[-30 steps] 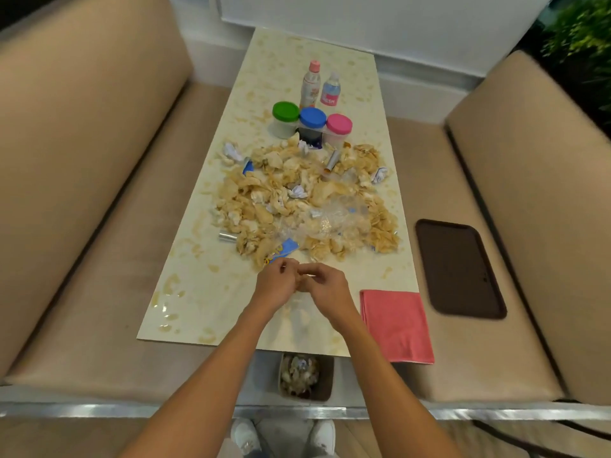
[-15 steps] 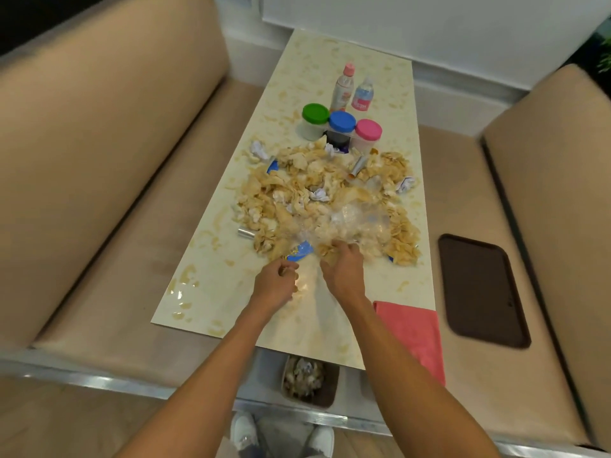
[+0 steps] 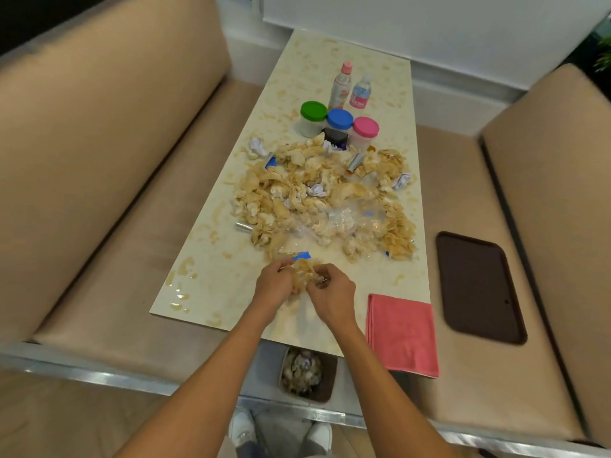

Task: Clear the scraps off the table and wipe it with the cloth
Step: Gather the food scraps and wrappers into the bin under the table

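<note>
A wide heap of scraps (image 3: 317,196), made of chips, crumpled paper, clear plastic and foil bits, covers the middle of the cream table (image 3: 211,279). My left hand (image 3: 272,285) and my right hand (image 3: 330,294) are cupped together near the heap's front edge, their fingers curled round a clump of chips (image 3: 305,274). A folded red cloth (image 3: 401,333) lies at the table's near right corner, overhanging the edge. Below the near edge stands a bin (image 3: 305,375) holding scraps.
Three jars with green (image 3: 312,119), blue (image 3: 340,125) and pink lids (image 3: 365,132) and two bottles (image 3: 340,85) stand behind the heap. A dark tray (image 3: 479,285) lies on the right bench seat. Padded benches flank the table. Wet smears mark the table's near left corner.
Both hands reached into the heap's front edge, then drew back toward me holding a clump of chips. The camera view shifted left.
</note>
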{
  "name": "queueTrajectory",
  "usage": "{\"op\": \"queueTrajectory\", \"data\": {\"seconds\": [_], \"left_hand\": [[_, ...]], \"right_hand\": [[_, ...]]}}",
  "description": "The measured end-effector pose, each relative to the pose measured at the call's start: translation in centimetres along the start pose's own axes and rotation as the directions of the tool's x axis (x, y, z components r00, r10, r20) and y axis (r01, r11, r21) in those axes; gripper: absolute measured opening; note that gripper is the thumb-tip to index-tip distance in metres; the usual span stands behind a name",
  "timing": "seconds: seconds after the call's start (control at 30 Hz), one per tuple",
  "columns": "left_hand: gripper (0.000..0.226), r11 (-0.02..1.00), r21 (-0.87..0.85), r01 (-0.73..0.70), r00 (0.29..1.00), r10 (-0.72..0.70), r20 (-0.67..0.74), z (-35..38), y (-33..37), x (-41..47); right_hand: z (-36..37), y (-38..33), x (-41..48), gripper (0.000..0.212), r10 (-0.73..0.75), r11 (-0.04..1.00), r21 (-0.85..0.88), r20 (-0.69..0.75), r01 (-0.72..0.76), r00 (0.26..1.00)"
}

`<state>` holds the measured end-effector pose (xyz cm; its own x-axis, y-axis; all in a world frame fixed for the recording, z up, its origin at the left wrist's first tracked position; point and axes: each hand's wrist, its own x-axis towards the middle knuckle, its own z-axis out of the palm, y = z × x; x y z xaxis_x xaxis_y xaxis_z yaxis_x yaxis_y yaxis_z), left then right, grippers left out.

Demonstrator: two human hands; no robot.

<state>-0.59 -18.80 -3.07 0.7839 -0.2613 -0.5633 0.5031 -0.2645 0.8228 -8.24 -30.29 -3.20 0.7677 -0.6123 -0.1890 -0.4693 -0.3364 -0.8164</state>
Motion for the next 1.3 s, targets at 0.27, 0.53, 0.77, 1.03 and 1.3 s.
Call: {"op": "queueTrajectory", "data": {"seconds": [0.27, 0.53, 0.77, 1.03, 1.3], "left_hand": [[0.034, 0.957, -0.259, 0.134, 0.991, -0.123, 0.061, 0.2, -0.5, -0.6], [0.014, 0.990, -0.115, 0.080, 0.996, -0.085, -0.038, -1.5, -1.6, -0.5], [0.014, 0.997, -0.028, 0.072, 0.994, -0.074, -0.077, -2.5, -1.8, -0.9], [0.011, 0.999, -0.030, 0.027, 0.994, -0.030, -0.106, -3.9, -2.2, -1.0], [0.014, 0.994, -0.108, 0.033, 0.993, -0.045, -0.111, -4.3, -2.1, -0.8]], "right_hand": [[0.9, -0.2, -1.9, 0.035, -0.056, 0.998, 0.042, 0.163, 0.050, 0.985], [0.6, -0.1, -1.9, 0.034, -0.056, 0.998, 0.037, -0.006, 0.056, 0.998], [2.0, 0.4, 2.1, 0.043, -0.058, 0.988, -0.142, -0.018, 0.055, 0.998], [3.3, 0.8, 3.9, 0.045, -0.259, 0.810, -0.493, 0.188, 0.319, 0.947], [3.1, 1.8, 3.3, 0.025, -0.174, 0.899, -0.377, 0.155, 0.221, 0.973]]}}
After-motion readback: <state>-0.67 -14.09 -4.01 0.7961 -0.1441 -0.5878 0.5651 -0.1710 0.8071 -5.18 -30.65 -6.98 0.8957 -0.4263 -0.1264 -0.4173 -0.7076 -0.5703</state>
